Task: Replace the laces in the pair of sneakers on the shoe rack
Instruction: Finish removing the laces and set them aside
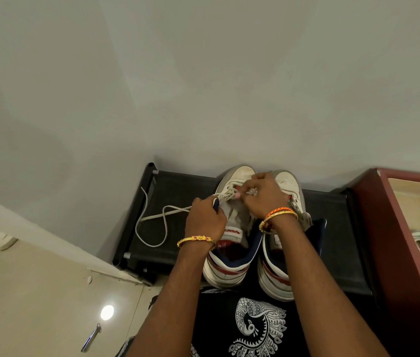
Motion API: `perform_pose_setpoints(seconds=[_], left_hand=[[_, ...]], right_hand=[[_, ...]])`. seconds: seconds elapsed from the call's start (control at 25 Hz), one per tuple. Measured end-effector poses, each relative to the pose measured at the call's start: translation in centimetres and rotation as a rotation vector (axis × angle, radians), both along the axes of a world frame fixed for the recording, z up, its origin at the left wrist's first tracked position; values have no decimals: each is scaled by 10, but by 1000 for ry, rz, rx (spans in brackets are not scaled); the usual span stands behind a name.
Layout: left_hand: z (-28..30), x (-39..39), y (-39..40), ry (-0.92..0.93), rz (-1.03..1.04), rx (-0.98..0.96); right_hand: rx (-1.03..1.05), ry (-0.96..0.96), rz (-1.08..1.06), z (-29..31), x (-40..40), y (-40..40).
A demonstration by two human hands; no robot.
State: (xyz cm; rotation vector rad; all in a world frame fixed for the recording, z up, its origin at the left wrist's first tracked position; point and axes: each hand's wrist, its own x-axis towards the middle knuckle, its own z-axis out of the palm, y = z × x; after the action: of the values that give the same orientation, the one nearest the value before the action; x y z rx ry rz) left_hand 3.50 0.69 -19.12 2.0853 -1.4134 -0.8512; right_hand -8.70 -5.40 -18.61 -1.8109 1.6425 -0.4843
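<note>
While both sneakers sit side by side on the black rack (178,186) in the lower middle of the frame, all the action is on the left sneaker (229,228). Left hand (205,219) is curled, pinching the white lace (152,217) right at the eyelet edge. Right hand (263,194) pinches another bit of lace over the toe-end eyelets. Rest of the lace trails off in a floppy loop across the rack, left of the shoe. The right sneaker (287,184) is mostly hidden by the wrist.

Lace looks soft, light and limp, so I'd say it won't push through anything. Best bet is grabbing close to the tip where it's stiffer, and steadying the eyelet flap, since the upper looks squishy.
</note>
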Motion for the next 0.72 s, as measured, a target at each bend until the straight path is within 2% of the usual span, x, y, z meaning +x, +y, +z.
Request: perform_pose_setpoints(seconds=[0.12,0.16,0.24,0.32,0.36,0.4,0.44,0.48,0.56,0.64,0.72], left_hand=[[-1,0,0,-14,29,6],[-1,0,0,-18,35,9],[-3,0,0,-17,39,7],[-5,0,-1,2,47,10],[-6,-1,-1,16,55,11],[-6,-1,-1,31,65,10],[-5,-2,-2,42,70,6],[-5,-2,-2,48,69,2],[-4,-1,-1,55,63,1],[-4,0,0,71,64,-5],[-4,1,0,81,59,-9]], right_hand=[[-25,-359,-363,11,-23,-9],[-5,-525,-528,15,-36,-13],[159,-975,-800,20,-61,-20],[299,-1290,-924,22,-71,-22],[307,-1327,-947,20,-68,-23],[280,-1281,-936,20,-61,-22],[227,-1128,-868,21,-51,-20],[145,-897,-736,18,-40,-19],[20,-430,-342,14,-17,-10],[50,-28,20,4,2,-3],[25,330,161,1,14,3]])
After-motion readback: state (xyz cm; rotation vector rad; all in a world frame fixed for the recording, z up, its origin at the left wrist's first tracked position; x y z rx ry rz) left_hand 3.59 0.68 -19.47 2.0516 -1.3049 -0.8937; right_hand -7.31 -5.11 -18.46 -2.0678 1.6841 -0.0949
